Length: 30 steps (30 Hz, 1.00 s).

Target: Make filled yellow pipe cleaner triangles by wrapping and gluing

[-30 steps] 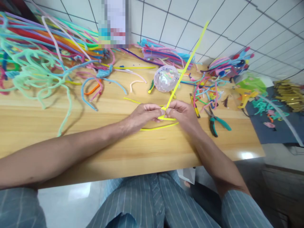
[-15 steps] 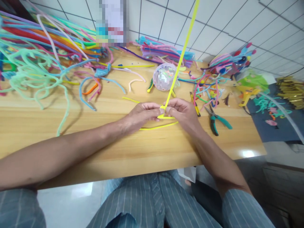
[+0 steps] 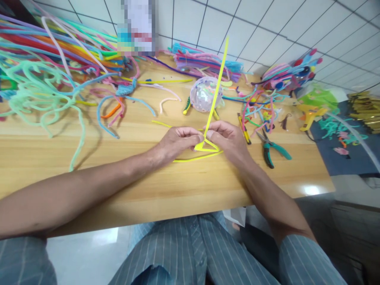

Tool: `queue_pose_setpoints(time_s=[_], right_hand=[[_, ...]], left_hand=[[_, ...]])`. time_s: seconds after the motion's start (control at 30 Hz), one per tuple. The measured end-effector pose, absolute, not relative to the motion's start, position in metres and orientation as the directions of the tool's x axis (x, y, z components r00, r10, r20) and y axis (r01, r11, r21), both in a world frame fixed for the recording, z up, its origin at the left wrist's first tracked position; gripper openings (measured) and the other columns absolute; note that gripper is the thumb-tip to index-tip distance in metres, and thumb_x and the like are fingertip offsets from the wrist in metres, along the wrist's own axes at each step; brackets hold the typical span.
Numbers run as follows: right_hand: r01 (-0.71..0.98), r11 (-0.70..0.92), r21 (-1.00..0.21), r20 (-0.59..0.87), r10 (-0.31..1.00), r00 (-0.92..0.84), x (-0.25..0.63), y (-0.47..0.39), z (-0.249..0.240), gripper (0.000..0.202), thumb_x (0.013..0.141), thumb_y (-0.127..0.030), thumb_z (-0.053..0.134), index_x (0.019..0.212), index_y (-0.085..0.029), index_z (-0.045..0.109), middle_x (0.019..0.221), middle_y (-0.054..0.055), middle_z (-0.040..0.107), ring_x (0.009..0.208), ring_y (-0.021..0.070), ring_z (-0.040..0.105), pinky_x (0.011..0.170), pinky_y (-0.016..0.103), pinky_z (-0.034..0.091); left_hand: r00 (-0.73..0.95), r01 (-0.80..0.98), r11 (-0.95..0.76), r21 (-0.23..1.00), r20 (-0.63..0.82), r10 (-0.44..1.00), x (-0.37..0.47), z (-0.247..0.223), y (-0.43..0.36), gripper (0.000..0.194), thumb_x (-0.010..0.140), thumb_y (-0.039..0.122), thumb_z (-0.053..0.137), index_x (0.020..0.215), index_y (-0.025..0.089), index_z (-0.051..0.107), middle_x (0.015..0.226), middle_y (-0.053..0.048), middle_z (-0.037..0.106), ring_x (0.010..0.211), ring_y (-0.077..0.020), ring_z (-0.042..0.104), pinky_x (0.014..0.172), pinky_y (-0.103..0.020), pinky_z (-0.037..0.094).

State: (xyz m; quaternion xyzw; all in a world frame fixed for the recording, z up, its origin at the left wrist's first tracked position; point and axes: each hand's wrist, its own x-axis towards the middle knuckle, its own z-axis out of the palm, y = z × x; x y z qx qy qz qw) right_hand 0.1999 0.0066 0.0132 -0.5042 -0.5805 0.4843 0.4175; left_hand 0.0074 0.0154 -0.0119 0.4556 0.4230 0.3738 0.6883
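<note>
Between my hands is a yellow pipe cleaner (image 3: 218, 85), its lower part bent into a small flat triangle and its long end standing up, leaning slightly right. My left hand (image 3: 182, 140) pinches it at the left of the bend, thumb and fingers together. From the right, my right hand (image 3: 227, 138) grips the base of the upright length between thumb and fingers. Another yellow pipe cleaner (image 3: 197, 159) lies on the table just below my hands. Behind them sits a clear round ball (image 3: 206, 94) with shiny bits.
Green-handled pliers (image 3: 268, 152) and a yellow cutter (image 3: 244, 128) lie to the right on the wooden table (image 3: 133, 190). Mint pipe cleaners (image 3: 44, 93) and coloured bundles cover the left. A purple and pink bundle (image 3: 204, 63) lies at the back, near a yellow glue gun (image 3: 310, 114).
The upright yellow end has come down, its tip now lower in view. The bent yellow part below my fingers shows a more open triangle. Both hands stay nearly in place.
</note>
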Motion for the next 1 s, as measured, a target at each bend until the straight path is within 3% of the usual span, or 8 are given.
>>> queue_pose_setpoints(time_s=[0.33, 0.67, 1.0], right_hand=[[0.195, 0.062, -0.979, 0.038, 0.991, -0.126, 0.196, 0.012, 0.015, 0.032, 0.076, -0.049, 0.085, 0.079, -0.022, 0.069, 0.070, -0.002, 0.068, 0.063, 0.0129, 0.057, 0.062, 0.028, 0.050], [0.169, 0.073, -0.983, 0.047, 0.987, -0.151, 0.190, 0.029, 0.009, 0.030, 0.078, -0.047, 0.085, 0.078, -0.022, 0.068, 0.068, -0.003, 0.064, 0.063, 0.0124, 0.055, 0.061, 0.027, 0.044], [0.121, 0.102, -0.987, 0.087, 0.989, -0.120, 0.188, 0.022, 0.010, 0.034, 0.082, -0.051, 0.084, 0.080, -0.022, 0.067, 0.067, -0.005, 0.059, 0.063, 0.0120, 0.054, 0.063, 0.028, 0.048]], left_hand=[[0.438, -0.082, 0.278, 0.957, -0.216, 0.872, 0.006, -0.001, 0.016, 0.028, 0.069, 0.044, 0.089, 0.074, 0.018, 0.079, 0.066, 0.001, 0.068, 0.063, -0.0114, 0.055, 0.067, -0.025, 0.047], [0.353, -0.038, 0.228, 0.973, -0.200, 0.914, 0.003, 0.000, 0.024, 0.034, 0.068, 0.047, 0.089, 0.076, 0.018, 0.074, 0.068, 0.002, 0.065, 0.063, -0.0110, 0.052, 0.063, -0.023, 0.044], [0.314, 0.037, 0.087, 0.996, -0.094, 0.945, 0.005, -0.006, 0.024, 0.025, 0.079, 0.040, 0.077, 0.079, 0.016, 0.070, 0.072, 0.001, 0.065, 0.065, -0.0106, 0.051, 0.066, -0.024, 0.041]])
